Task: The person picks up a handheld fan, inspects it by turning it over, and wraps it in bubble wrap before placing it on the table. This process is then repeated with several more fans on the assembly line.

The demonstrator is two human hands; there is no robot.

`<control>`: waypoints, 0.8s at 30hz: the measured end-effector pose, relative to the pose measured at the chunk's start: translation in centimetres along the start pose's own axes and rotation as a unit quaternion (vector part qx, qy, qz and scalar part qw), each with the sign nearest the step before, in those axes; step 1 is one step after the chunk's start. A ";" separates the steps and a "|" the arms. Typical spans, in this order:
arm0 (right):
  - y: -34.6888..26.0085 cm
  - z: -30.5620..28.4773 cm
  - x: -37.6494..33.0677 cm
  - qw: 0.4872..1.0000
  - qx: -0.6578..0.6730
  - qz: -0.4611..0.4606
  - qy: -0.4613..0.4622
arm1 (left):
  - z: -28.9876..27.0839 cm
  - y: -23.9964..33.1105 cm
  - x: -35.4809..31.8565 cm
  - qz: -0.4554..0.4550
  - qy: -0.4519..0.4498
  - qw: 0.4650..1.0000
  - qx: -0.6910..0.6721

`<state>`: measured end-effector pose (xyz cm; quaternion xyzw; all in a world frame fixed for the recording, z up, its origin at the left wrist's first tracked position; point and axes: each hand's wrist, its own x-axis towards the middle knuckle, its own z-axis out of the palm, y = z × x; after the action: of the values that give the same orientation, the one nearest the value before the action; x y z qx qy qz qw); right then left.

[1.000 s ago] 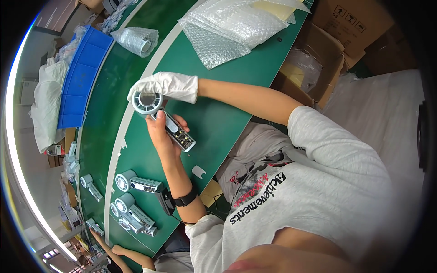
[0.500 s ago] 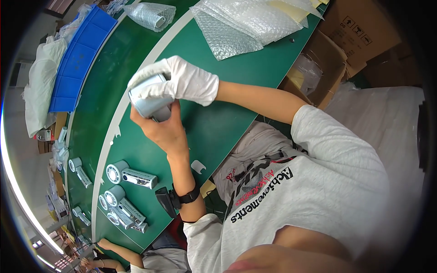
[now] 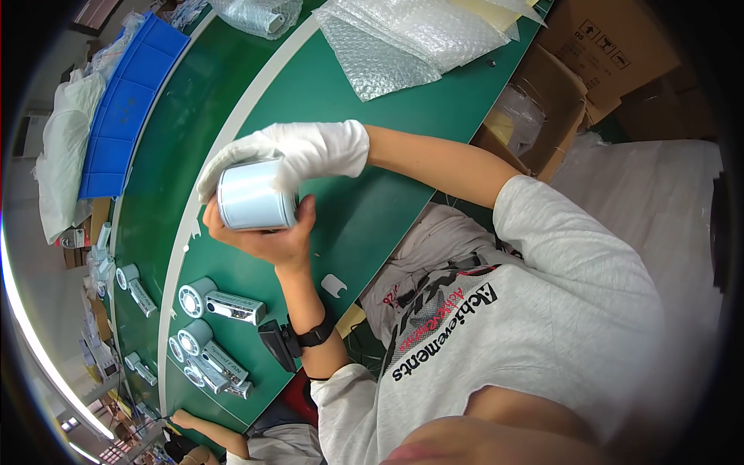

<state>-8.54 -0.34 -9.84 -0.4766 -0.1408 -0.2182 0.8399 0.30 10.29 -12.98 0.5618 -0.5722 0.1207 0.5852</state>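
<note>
Gleaming pale-blue cylindrical fan head (image 3: 256,198), hand-held

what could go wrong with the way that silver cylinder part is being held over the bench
The silver cylinder is held in the air, pinched between the bare hand below and the gloved hand on top. The glove fabric could slip on its smooth wall, and it might drop onto the green bench. A fall could also hit the finished units lying just below. The bare palm may leave marks on the shiny surface.

open brown cardboard boxes (image 3: 542,101) right of green table (image 3: 372,209).
</note>
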 end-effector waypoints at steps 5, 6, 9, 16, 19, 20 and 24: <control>-1.1 0.1 -0.3 0.953 -0.290 -0.065 -0.052 | 0.2 0.7 0.2 0.015 0.017 0.999 -0.025; -1.3 0.2 -0.3 0.958 -0.279 -0.047 -0.042 | 0.1 0.8 0.4 0.019 0.019 0.999 -0.018; -1.1 0.4 -0.2 0.965 -0.263 -0.016 -0.009 | -0.1 0.6 0.3 -0.041 0.009 0.999 -0.019; -0.2 1.2 -0.3 0.947 -0.317 -0.020 0.048 | -0.6 0.4 -0.4 -0.424 0.074 0.778 -0.457; -0.3 1.3 -0.3 0.930 -0.359 0.036 0.073 | -0.2 0.1 -0.9 -0.454 0.104 0.767 -0.441; -0.1 1.1 -0.2 0.930 -0.357 0.038 0.071 | -0.1 0.0 -0.8 -0.460 0.086 0.748 -0.471; 1.1 0.1 -0.3 0.949 -0.288 0.033 0.124 | 0.6 -0.6 -0.4 -0.476 0.053 0.683 -0.551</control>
<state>-8.22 0.30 -10.76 -0.6716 0.0488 -0.2789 0.6847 0.28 9.80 -13.82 0.3271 -0.1587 -0.4816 0.7975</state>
